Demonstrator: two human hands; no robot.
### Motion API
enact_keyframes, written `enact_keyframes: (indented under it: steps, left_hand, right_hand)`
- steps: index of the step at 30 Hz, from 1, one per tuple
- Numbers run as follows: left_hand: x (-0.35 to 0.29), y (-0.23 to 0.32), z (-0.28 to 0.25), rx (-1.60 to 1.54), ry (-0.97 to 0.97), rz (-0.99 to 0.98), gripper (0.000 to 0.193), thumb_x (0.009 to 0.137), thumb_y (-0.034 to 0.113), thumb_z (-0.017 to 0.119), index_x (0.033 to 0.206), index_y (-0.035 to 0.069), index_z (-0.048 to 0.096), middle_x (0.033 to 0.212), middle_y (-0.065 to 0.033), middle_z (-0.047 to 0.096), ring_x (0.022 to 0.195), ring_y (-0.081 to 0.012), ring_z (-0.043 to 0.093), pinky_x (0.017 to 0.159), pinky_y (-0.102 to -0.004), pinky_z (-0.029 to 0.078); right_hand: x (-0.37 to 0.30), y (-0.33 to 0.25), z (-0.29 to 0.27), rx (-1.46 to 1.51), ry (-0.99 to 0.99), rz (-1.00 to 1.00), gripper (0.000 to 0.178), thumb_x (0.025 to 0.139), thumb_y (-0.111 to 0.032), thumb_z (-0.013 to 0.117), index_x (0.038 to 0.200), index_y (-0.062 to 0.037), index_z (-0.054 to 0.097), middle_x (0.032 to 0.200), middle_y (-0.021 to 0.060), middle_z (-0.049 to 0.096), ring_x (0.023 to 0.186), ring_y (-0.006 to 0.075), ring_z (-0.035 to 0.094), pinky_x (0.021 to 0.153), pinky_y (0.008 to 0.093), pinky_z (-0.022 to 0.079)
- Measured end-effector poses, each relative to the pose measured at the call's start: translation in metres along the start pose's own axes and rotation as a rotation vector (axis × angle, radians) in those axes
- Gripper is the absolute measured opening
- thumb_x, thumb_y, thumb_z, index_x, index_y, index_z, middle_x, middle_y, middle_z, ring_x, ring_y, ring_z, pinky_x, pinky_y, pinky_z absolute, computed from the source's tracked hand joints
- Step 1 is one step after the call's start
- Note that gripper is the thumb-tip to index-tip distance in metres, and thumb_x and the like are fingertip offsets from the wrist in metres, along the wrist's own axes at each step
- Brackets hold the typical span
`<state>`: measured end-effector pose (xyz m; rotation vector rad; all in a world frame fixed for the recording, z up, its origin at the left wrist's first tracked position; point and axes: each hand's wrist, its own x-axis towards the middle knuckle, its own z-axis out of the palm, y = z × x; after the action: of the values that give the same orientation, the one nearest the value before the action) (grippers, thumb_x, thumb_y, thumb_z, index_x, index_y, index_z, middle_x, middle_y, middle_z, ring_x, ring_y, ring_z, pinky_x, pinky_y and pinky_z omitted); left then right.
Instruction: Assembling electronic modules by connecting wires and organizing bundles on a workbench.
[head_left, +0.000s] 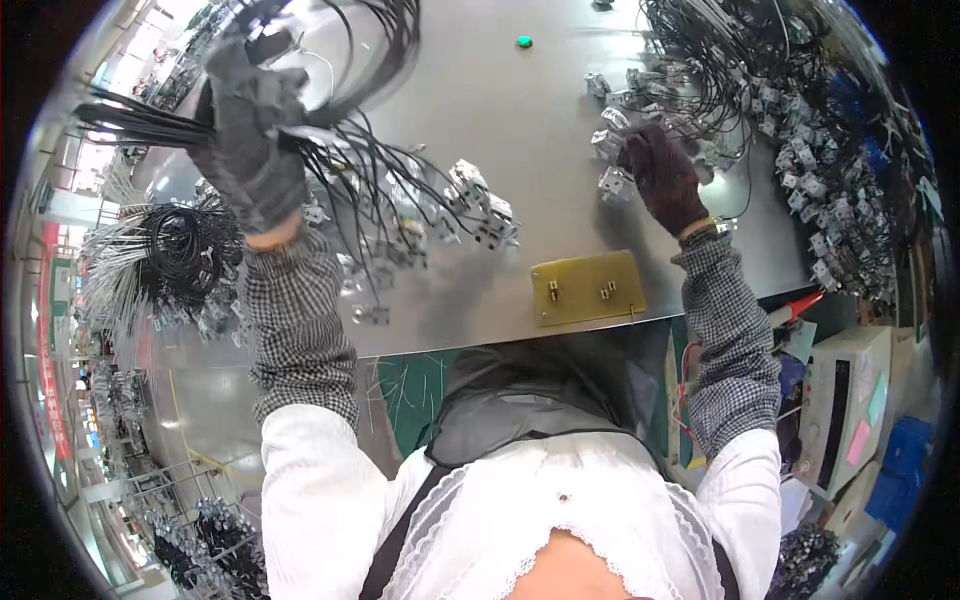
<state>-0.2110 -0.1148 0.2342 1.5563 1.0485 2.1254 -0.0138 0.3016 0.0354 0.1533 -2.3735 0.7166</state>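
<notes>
My left hand, in a grey glove, is closed around a bundle of black cables at the upper left, above the metal table. The cables loop away beyond the hand and fan out to the right, with silvery block-shaped connectors at their ends. The hand and the cables are partly blurred. My right hand, in a dark maroon glove, is over the right side of the table with its fingers curled in beside several small metal connectors. Whatever its fingertips hold is hidden.
A yellow plate with small metal pins lies by the near edge of the metal table. Piled cables with metal ends line the right side. Another cable bundle sits at left. A green dot shows far back.
</notes>
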Motion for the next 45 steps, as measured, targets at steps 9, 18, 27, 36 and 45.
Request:
enact_keyframes:
  steps: [9, 18, 27, 36, 45]
  left_hand:
    - [-0.09, 0.048, 0.048, 0.379, 0.513, -0.02, 0.043, 0.099, 0.02, 0.072, 0.133, -0.003, 0.057, 0.098, -0.0058, 0.061, 0.078, -0.0192, 0.061, 0.094, -0.0405, 0.057]
    - [-0.037, -0.072, 0.072, 1.152, 0.781, -0.231, 0.068, 0.081, 0.053, 0.092, 0.115, 0.001, 0.064, 0.09, -0.0074, 0.062, 0.069, -0.0193, 0.059, 0.067, -0.0381, 0.055]
    - [-0.095, -0.239, -0.012, 1.817, -0.011, -0.932, 0.083, 0.075, 0.059, 0.09, 0.13, 0.004, 0.06, 0.117, -0.0225, 0.072, 0.112, -0.0409, 0.07, 0.096, -0.0523, 0.054]
    - [-0.096, -0.265, 0.0, 1.657, -0.062, -0.657, 0.065, 0.07, 0.048, 0.091, 0.112, 0.004, 0.066, 0.107, -0.0222, 0.065, 0.105, -0.0428, 0.063, 0.093, -0.054, 0.049]
    - [-0.104, -0.28, 0.068, 1.383, -0.167, -0.829, 0.048, 0.085, 0.042, 0.081, 0.112, 0.004, 0.069, 0.107, -0.0207, 0.071, 0.094, -0.0387, 0.071, 0.08, -0.0516, 0.056]
  right_hand:
    - [-0.051, -0.043, 0.012, 0.406, -0.137, 0.38, 0.027, 0.116, -0.03, 0.048, 0.12, -0.0072, 0.062, 0.091, 0.0106, 0.068, 0.069, 0.0191, 0.068, 0.067, 0.0351, 0.055]
    - [-0.065, -0.07, 0.042, 0.599, -0.16, 0.582, 0.028, 0.113, -0.03, 0.057, 0.128, -0.0072, 0.06, 0.096, 0.0027, 0.064, 0.082, 0.0099, 0.064, 0.069, 0.028, 0.056]
    - [-0.06, -0.075, 0.067, 0.807, -0.238, 0.652, 0.03, 0.113, -0.026, 0.057, 0.135, -0.006, 0.059, 0.103, 0.0058, 0.069, 0.088, 0.0133, 0.067, 0.076, 0.0305, 0.058]
    - [0.04, -0.034, 0.119, 0.577, -0.075, 0.617, 0.029, 0.11, -0.026, 0.058, 0.115, 0.0001, 0.071, 0.105, 0.0088, 0.074, 0.09, 0.0163, 0.07, 0.085, 0.0338, 0.057]
    - [0.129, 0.03, 0.185, 0.459, -0.456, 0.826, 0.047, 0.096, -0.042, 0.063, 0.126, -0.0075, 0.072, 0.13, 0.0181, 0.072, 0.12, 0.0405, 0.067, 0.111, 0.0479, 0.049]
